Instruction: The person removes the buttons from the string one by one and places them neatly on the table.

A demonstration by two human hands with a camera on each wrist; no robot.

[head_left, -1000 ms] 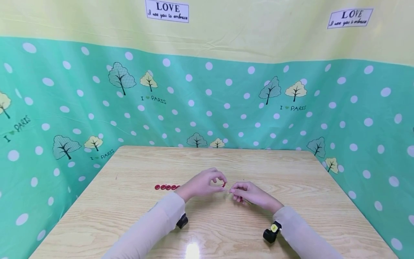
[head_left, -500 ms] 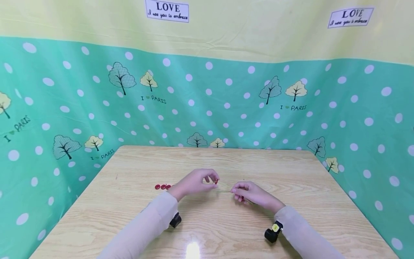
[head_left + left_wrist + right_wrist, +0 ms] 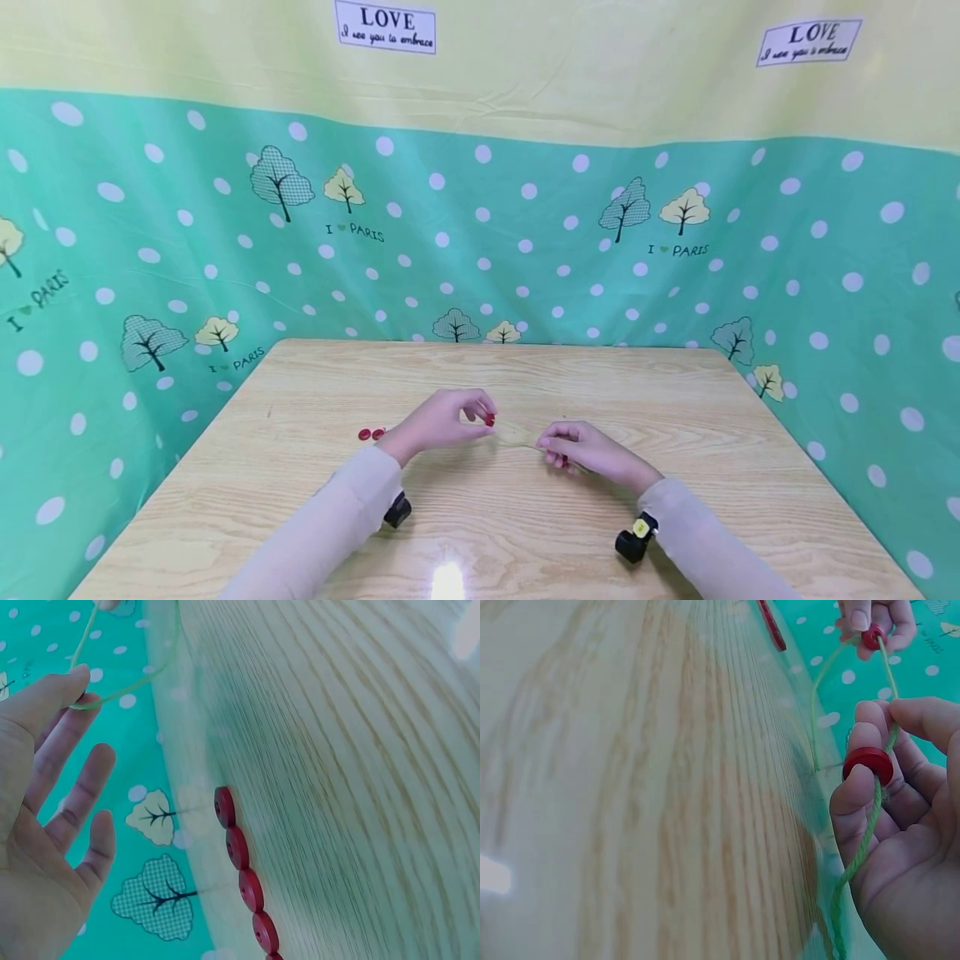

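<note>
Between thumb and index finger, my left hand (image 3: 438,421) pinches a red button (image 3: 490,420), which the right wrist view shows with the green cord (image 3: 859,859) running into it. My right hand (image 3: 592,454) pinches that cord at thumb and fingertip. A second red button (image 3: 868,763) is threaded on the cord and rests against the lower fingers of the right hand. From one hand to the other the cord spans in two strands, one of them a slack loop. In the left wrist view, fingers hide the pinched button.
A row of several red buttons (image 3: 250,891) lies on the wooden table (image 3: 480,533), left of the hands and partly behind the left wrist in the head view. A patterned curtain (image 3: 480,217) stands behind the table's far edge. Each wrist wears a black camera.
My left hand, with the red button, has drawn leftward away from my right hand, and more cord shows between them. The left forearm covers more of the button row. The right hand has barely moved.
</note>
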